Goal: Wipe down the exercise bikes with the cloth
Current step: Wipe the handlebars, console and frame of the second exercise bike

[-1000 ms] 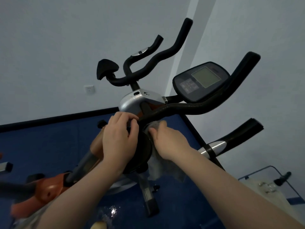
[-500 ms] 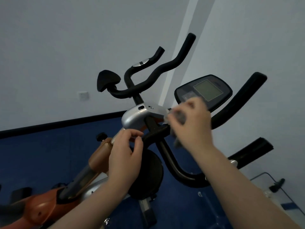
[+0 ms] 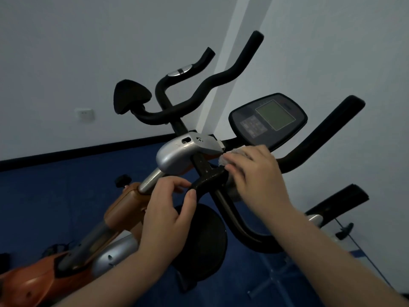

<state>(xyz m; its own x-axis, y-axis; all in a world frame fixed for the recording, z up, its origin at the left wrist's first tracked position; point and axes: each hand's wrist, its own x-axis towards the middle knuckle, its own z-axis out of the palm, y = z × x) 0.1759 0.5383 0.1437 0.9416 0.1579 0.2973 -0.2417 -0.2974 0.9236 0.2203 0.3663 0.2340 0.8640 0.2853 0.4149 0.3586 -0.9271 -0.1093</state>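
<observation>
Right hand [image 3: 256, 176]: clenched on pale grey cloth [image 3: 230, 157], pressed at black handlebar [image 3: 212, 178] junction | left hand [image 3: 168, 209]: grasping handlebar, 7 o'clock of cloth | oval black console [image 3: 269, 119]: 1 o'clock | silver stem cover [image 3: 177, 156]: 9 o'clock

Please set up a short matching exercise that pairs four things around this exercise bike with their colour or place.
Things:
1. cloth
2. console
3. left hand
4. stem cover

Descriptions:
A. silver, below the far handlebar
B. grips the black bar near the stem
C. pale, bunched under the right hand
D. dark panel with a greenish screen

Pairs: 1-C, 2-D, 3-B, 4-A
</observation>
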